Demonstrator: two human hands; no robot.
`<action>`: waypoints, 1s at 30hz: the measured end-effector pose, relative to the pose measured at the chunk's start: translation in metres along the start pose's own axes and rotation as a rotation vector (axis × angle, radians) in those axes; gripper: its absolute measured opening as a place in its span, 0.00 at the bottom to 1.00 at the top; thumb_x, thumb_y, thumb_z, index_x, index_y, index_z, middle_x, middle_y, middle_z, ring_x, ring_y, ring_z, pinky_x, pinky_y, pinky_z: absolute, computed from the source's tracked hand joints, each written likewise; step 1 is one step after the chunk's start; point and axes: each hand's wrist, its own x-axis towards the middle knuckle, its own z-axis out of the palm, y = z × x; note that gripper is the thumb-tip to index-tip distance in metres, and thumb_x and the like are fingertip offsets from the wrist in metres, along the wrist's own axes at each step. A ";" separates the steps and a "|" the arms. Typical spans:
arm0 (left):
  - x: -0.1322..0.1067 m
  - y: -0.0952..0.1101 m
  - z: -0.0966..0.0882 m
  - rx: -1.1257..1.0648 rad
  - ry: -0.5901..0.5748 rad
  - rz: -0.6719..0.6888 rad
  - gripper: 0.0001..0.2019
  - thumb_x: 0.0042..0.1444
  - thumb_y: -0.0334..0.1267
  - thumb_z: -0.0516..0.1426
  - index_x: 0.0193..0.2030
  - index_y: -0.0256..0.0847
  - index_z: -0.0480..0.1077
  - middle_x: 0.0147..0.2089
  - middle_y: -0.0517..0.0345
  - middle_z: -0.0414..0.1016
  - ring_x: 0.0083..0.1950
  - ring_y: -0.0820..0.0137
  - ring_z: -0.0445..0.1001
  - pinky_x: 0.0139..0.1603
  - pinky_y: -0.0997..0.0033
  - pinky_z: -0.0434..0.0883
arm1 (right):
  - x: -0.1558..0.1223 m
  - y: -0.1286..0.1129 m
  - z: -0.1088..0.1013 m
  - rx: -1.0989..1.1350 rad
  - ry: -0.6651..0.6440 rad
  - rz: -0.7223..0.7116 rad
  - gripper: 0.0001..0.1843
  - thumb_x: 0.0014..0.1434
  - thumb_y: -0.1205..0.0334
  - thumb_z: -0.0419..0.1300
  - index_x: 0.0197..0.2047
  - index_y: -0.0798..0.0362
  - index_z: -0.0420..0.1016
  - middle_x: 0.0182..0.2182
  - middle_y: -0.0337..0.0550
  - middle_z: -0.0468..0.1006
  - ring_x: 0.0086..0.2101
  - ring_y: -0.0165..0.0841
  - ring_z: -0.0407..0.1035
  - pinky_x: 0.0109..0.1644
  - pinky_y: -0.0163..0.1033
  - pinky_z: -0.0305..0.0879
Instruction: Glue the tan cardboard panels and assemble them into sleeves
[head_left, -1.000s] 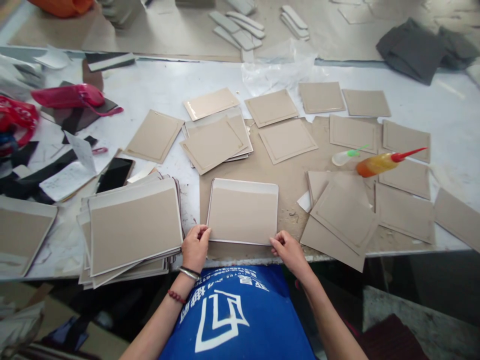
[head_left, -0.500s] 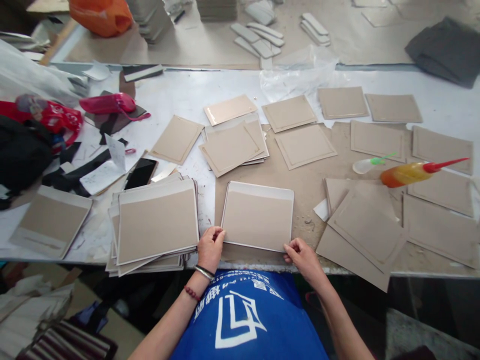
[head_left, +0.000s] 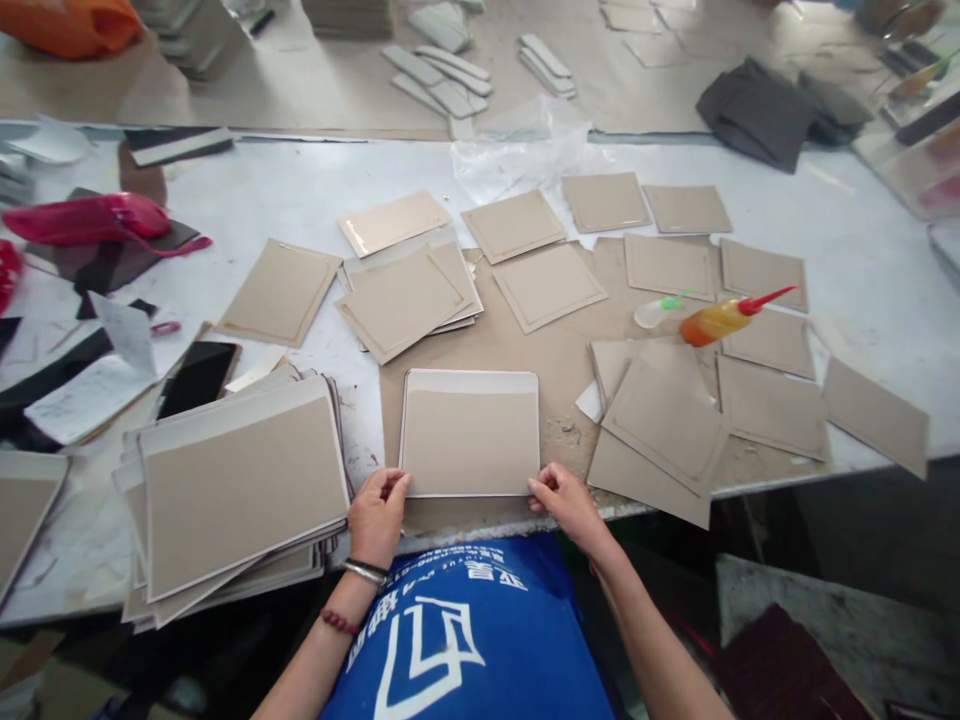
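Observation:
In front of me lies a tan rectangular board panel (head_left: pixel 471 435) with pale edges and a lighter strip along its far side. My left hand (head_left: pixel 379 515) pinches its near left corner between thumb and fingers. At the near right corner, my right hand (head_left: pixel 568 505) is closed on the same panel. A stack of similar panels (head_left: pixel 240 480) sits to the left of my left hand, its layers unevenly aligned. Overlapping tan sheets (head_left: pixel 667 425) with faint lines along their edges are spread to the right of my right hand.
An amber squeeze bottle (head_left: pixel 712 320) with a red nozzle and a small white bottle (head_left: pixel 654 312) lie on the right-hand sheets. A phone (head_left: pixel 199 380) is behind the stack. More marked sheets (head_left: pixel 549 287) cover the table beyond. A pink pouch (head_left: pixel 90 220) lies far left.
The view has swung to the right, so the table's things appear further left. Both hands stay at the panel's near corners, and the panel now sits squarer to me.

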 end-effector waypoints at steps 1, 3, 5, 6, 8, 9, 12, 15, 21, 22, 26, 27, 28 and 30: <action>0.000 0.001 0.000 0.002 0.002 0.003 0.14 0.43 0.49 0.53 0.28 0.41 0.69 0.28 0.57 0.73 0.32 0.65 0.71 0.38 0.66 0.67 | 0.000 0.000 0.000 0.007 0.001 0.002 0.13 0.48 0.52 0.56 0.24 0.51 0.58 0.18 0.33 0.67 0.23 0.33 0.71 0.26 0.35 0.65; 0.000 0.001 0.000 0.002 0.007 0.011 0.14 0.43 0.49 0.53 0.28 0.41 0.69 0.27 0.57 0.73 0.31 0.66 0.71 0.38 0.66 0.67 | 0.001 0.000 0.000 0.018 -0.001 0.004 0.13 0.47 0.51 0.56 0.24 0.51 0.58 0.18 0.33 0.67 0.23 0.33 0.71 0.26 0.35 0.66; 0.000 0.001 0.000 0.004 0.010 0.016 0.14 0.43 0.49 0.53 0.27 0.41 0.69 0.27 0.57 0.73 0.31 0.66 0.71 0.38 0.65 0.67 | 0.001 -0.001 -0.001 0.030 -0.008 0.007 0.14 0.47 0.51 0.57 0.24 0.51 0.58 0.18 0.33 0.67 0.23 0.33 0.71 0.26 0.35 0.66; 0.000 0.001 0.000 0.006 0.011 0.018 0.14 0.43 0.49 0.53 0.27 0.41 0.69 0.27 0.57 0.73 0.31 0.66 0.71 0.38 0.65 0.67 | 0.001 -0.001 -0.001 0.035 -0.010 0.008 0.14 0.46 0.51 0.57 0.24 0.51 0.58 0.18 0.33 0.67 0.23 0.33 0.71 0.25 0.35 0.66; 0.000 0.000 0.001 0.004 0.009 0.019 0.14 0.43 0.49 0.53 0.28 0.41 0.69 0.28 0.57 0.73 0.31 0.66 0.71 0.38 0.65 0.68 | 0.001 -0.003 -0.002 0.040 -0.011 0.010 0.14 0.46 0.52 0.57 0.23 0.51 0.58 0.18 0.33 0.68 0.22 0.33 0.71 0.25 0.34 0.65; 0.000 0.000 0.001 0.002 0.008 0.019 0.14 0.43 0.49 0.53 0.28 0.41 0.69 0.28 0.57 0.73 0.32 0.66 0.71 0.38 0.65 0.68 | 0.001 -0.003 -0.002 0.041 -0.010 0.011 0.14 0.46 0.52 0.57 0.23 0.51 0.58 0.18 0.33 0.68 0.22 0.33 0.71 0.25 0.34 0.65; 0.000 -0.002 0.002 0.001 0.007 0.017 0.14 0.43 0.49 0.53 0.28 0.41 0.69 0.28 0.56 0.73 0.32 0.65 0.71 0.38 0.65 0.67 | 0.001 -0.004 -0.002 0.036 -0.009 0.015 0.13 0.46 0.52 0.57 0.23 0.51 0.58 0.17 0.33 0.68 0.22 0.33 0.71 0.24 0.33 0.64; 0.000 -0.003 0.003 0.007 0.008 0.025 0.14 0.44 0.49 0.52 0.28 0.41 0.69 0.28 0.57 0.72 0.32 0.66 0.71 0.38 0.65 0.67 | 0.001 -0.004 -0.002 0.026 0.002 0.019 0.12 0.46 0.53 0.57 0.23 0.51 0.59 0.17 0.33 0.68 0.22 0.32 0.71 0.23 0.33 0.63; 0.001 -0.005 0.004 0.008 0.012 0.041 0.13 0.45 0.48 0.52 0.28 0.41 0.69 0.28 0.57 0.72 0.32 0.66 0.71 0.38 0.66 0.67 | 0.001 -0.005 -0.001 0.001 0.017 0.038 0.12 0.47 0.54 0.56 0.23 0.51 0.59 0.17 0.34 0.69 0.22 0.33 0.71 0.24 0.33 0.64; 0.001 -0.006 0.004 0.007 0.011 0.045 0.12 0.45 0.48 0.52 0.28 0.41 0.69 0.28 0.57 0.72 0.32 0.66 0.71 0.38 0.66 0.67 | 0.001 -0.006 -0.001 0.004 0.019 0.041 0.12 0.46 0.54 0.56 0.23 0.51 0.59 0.17 0.34 0.69 0.22 0.33 0.71 0.24 0.33 0.64; 0.001 -0.006 0.004 0.003 0.018 0.051 0.12 0.45 0.48 0.53 0.28 0.42 0.69 0.28 0.58 0.72 0.32 0.67 0.71 0.39 0.66 0.67 | 0.000 -0.006 -0.001 0.031 0.018 0.049 0.13 0.45 0.53 0.57 0.23 0.51 0.59 0.17 0.34 0.69 0.22 0.33 0.71 0.23 0.33 0.64; 0.000 -0.006 0.004 0.003 0.017 0.050 0.12 0.45 0.47 0.53 0.28 0.42 0.69 0.28 0.57 0.72 0.32 0.67 0.71 0.39 0.66 0.67 | 0.000 -0.006 -0.001 0.042 0.017 0.052 0.13 0.45 0.52 0.58 0.23 0.51 0.59 0.17 0.34 0.69 0.22 0.32 0.71 0.23 0.33 0.64; 0.000 -0.006 0.004 0.002 0.016 0.049 0.12 0.45 0.47 0.53 0.28 0.42 0.69 0.28 0.57 0.72 0.32 0.67 0.71 0.39 0.66 0.67 | 0.001 -0.005 -0.001 0.052 0.017 0.054 0.14 0.45 0.52 0.58 0.23 0.51 0.59 0.17 0.34 0.68 0.22 0.32 0.71 0.23 0.33 0.64; 0.000 -0.005 0.004 0.004 0.015 0.048 0.12 0.45 0.47 0.53 0.28 0.42 0.69 0.28 0.57 0.72 0.32 0.67 0.71 0.39 0.66 0.67 | 0.001 -0.004 -0.001 0.064 0.016 0.058 0.14 0.45 0.51 0.58 0.23 0.51 0.59 0.17 0.33 0.68 0.22 0.32 0.70 0.23 0.33 0.64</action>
